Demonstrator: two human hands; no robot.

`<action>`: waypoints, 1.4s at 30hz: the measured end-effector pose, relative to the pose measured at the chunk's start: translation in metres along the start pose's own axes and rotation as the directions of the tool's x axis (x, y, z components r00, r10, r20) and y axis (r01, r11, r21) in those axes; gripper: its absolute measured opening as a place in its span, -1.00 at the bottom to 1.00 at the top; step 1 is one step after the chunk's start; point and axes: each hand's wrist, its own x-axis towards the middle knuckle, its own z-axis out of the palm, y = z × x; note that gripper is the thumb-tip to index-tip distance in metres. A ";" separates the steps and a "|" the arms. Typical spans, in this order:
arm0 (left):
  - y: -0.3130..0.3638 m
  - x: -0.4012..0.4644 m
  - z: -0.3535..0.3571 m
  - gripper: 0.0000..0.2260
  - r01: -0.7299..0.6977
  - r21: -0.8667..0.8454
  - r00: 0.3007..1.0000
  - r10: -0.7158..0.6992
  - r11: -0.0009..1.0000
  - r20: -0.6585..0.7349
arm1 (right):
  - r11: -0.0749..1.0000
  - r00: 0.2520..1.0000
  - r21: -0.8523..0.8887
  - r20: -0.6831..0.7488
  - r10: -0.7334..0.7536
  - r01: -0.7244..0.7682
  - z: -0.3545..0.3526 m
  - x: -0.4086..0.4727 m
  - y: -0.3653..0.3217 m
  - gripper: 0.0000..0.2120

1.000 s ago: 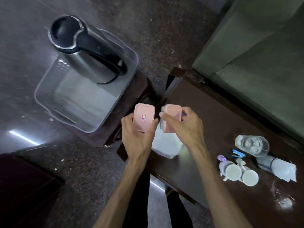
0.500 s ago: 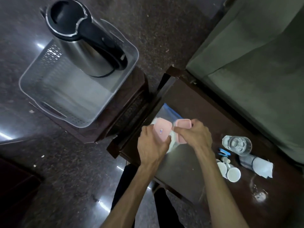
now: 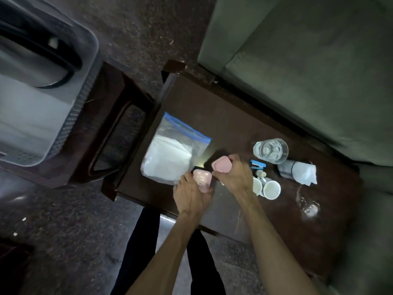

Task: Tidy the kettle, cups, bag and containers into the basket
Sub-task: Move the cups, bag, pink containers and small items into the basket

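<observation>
Steel kettle (image 3: 32, 58) sat in the basket (image 3: 85, 99); each hand's grip clasped a pink container (left (image 3: 201, 181), right (image 3: 221, 166)); bag (image 3: 172, 154), cups (image 3: 266, 188) remained on the table (image 3: 212, 107).

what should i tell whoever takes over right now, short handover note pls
Left hand: closed on one pink container, low over the table.
Right hand: closed on the other pink container.
Done: kettle stands in the basket.
Left: both containers, the zip bag and the two white cups, all at the table.
</observation>
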 end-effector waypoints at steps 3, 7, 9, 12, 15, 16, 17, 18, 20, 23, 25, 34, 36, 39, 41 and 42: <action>0.009 -0.016 0.002 -0.45 -0.049 -0.003 0.996 0.049 0.999 -0.073 | 0.995 0.990 0.104 -0.141 0.022 -0.008 -0.010 -0.007 0.028 -0.50; 0.038 -0.033 0.008 -0.66 -0.248 -0.068 0.960 0.236 0.966 -0.151 | 0.964 0.904 0.229 -0.371 0.214 -0.134 -0.031 -0.020 0.065 -0.86; 0.057 -0.038 0.017 -0.75 -0.312 -0.122 0.946 0.297 0.942 -0.132 | 0.941 0.868 0.258 -0.388 0.310 -0.220 -0.039 -0.027 0.084 -0.86; 0.082 -0.047 0.038 -0.74 -0.487 -0.085 0.872 0.490 0.869 0.013 | 0.925 0.871 0.229 -0.328 0.366 -0.302 -0.040 -0.034 0.117 -0.77; 0.102 -0.058 0.063 -0.57 -0.544 0.021 0.817 0.524 0.839 0.239 | 0.944 0.932 0.126 -0.167 0.322 -0.304 -0.033 -0.038 0.151 -0.60; 0.106 -0.060 0.073 -0.57 -0.546 0.067 0.812 0.508 0.835 0.286 | 0.954 0.947 0.114 -0.131 0.292 -0.278 -0.029 -0.038 0.160 -0.57; 0.110 -0.062 0.081 -0.60 -0.549 0.112 0.810 0.494 0.828 0.316 | 0.962 0.960 0.118 -0.110 0.258 -0.245 -0.026 -0.038 0.167 -0.55; 0.113 -0.062 0.086 -0.63 -0.549 0.152 0.812 0.481 0.822 0.331 | 0.970 0.970 0.124 -0.104 0.221 -0.208 -0.023 -0.037 0.173 -0.57; 0.117 -0.060 0.095 -0.69 -0.546 0.211 0.821 0.467 0.811 0.329 | 0.981 0.983 0.143 -0.110 0.149 -0.133 -0.018 -0.033 0.182 -0.64; 0.121 -0.057 0.103 -0.76 -0.548 0.294 0.826 0.451 0.783 0.339 | 0.979 0.987 0.196 -0.140 0.079 -0.051 -0.014 -0.026 0.191 -0.78; 0.120 -0.058 0.107 -0.79 -0.549 0.318 0.827 0.450 0.773 0.336 | 0.982 0.982 0.186 -0.181 0.054 -0.020 -0.013 -0.024 0.198 -0.84; 0.101 -0.100 0.081 -0.81 -0.535 0.211 0.844 0.505 0.818 0.182 | 0.991 0.940 0.057 -0.328 -0.096 0.121 -0.026 -0.061 0.211 -0.88; 0.099 -0.105 0.055 -0.91 -0.499 0.218 0.866 0.490 0.838 0.098 | 0.982 0.916 0.044 -0.370 -0.157 0.186 -0.031 -0.070 0.196 -0.87; 0.090 -0.101 0.015 -0.89 -0.440 0.185 0.888 0.457 0.879 -0.057 | 0.955 0.874 0.030 -0.414 -0.255 0.293 -0.040 -0.081 0.152 -0.84; 0.082 -0.089 -0.013 -0.96 -0.412 0.159 0.879 0.437 0.897 -0.190 | 0.929 0.835 0.032 -0.450 -0.316 0.369 -0.044 -0.083 0.115 -0.80; 0.077 -0.082 -0.030 -0.97 -0.388 0.129 0.879 0.409 0.913 -0.244 | 0.912 0.814 0.030 -0.464 -0.350 0.410 -0.046 -0.083 0.094 -0.77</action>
